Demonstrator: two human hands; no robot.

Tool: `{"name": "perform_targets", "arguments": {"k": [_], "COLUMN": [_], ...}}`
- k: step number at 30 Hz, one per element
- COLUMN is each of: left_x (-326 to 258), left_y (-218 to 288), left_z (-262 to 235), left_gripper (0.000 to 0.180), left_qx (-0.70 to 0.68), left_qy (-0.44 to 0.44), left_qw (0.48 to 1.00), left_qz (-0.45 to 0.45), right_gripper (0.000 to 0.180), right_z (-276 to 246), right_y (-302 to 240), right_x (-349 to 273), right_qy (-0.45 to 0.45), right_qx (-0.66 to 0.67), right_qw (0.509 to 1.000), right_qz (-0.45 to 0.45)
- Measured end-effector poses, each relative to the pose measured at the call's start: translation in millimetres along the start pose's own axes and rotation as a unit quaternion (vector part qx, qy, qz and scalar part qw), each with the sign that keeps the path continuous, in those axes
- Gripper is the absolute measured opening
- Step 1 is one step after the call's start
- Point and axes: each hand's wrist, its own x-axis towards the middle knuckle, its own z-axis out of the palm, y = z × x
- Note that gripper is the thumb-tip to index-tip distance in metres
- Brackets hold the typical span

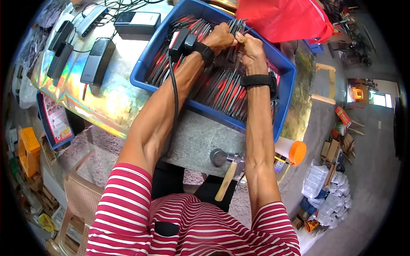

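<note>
A blue plastic crate [141,81] holds rows of thin flat pieces [222,91], dark grey and red, packed on edge. Above its far half, my left hand [220,39] is closed, its fingertips down among the pieces. Beside it my right hand [252,50] pinches with thumb and finger, almost meeting the left. A thin dark tip shows by the right fingers, but what either hand grips is too small to make out. My left wrist carries a strapped black device [186,42] with a cable; a black band [259,81] circles my right wrist.
A hammer [226,181] with a wooden handle lies at the near table edge, beside an orange-lidded container [297,152]. Power banks [97,62] and tangled cables [124,6] lie at left. A red bag [284,19] rests behind the crate. A plastic chair [83,192] stands at lower left.
</note>
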Motion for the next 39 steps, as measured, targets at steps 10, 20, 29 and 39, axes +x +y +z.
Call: {"name": "perform_targets", "arguments": {"k": [10,20,29,39], "left_x": [29,18,38,38], "left_y": [-9,6,-1,19], "left_z": [-2,-7,-14,-17], "left_gripper": [0.012,0.015,0.019,0.026], "left_qx": [-0.012,-0.018,0.116,0.156], "left_qy": [-0.055,-0.081,-0.097,-0.114], "left_qw": [0.997,0.994,0.989,0.980], "left_qz": [0.060,-0.069,0.002,0.051], "right_gripper": [0.015,0.011,0.007,0.010], "right_z": [12,14,22,18], "right_y": [-14,-17,-22,-23], "right_x": [3,-4,-5,3], "right_qy": [0.060,0.058,0.064,0.045], "right_qx": [0.034,-0.030,-0.036,0.113], "right_qw": [0.992,0.998,0.997,0.991], "right_qz": [-0.105,-0.011,-0.013,-0.048]}}
